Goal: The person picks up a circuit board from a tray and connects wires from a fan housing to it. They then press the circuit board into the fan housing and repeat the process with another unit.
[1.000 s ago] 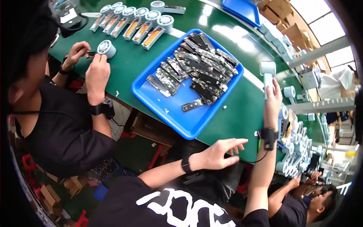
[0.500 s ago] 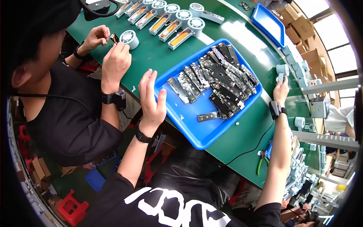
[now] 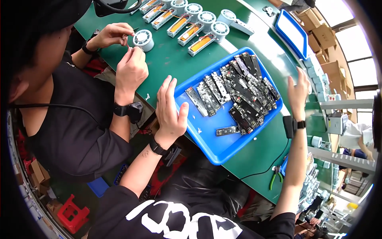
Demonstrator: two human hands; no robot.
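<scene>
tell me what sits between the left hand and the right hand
In the head view, the blue tray, heaped with circuit boards, lies between the left hand and the right hand; green tabletop shows between tray and right hand.

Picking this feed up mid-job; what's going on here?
The person's open left hand is by the left side of a rectangular blue plastic tray; whether they touch is hard to tell. The open right hand is to the right of the tray, holding nothing visible. Slim black circuit boards lie heaped in the tray. To the left, a co-worker's hands are at work beside a round pale-blue fan.
</scene>
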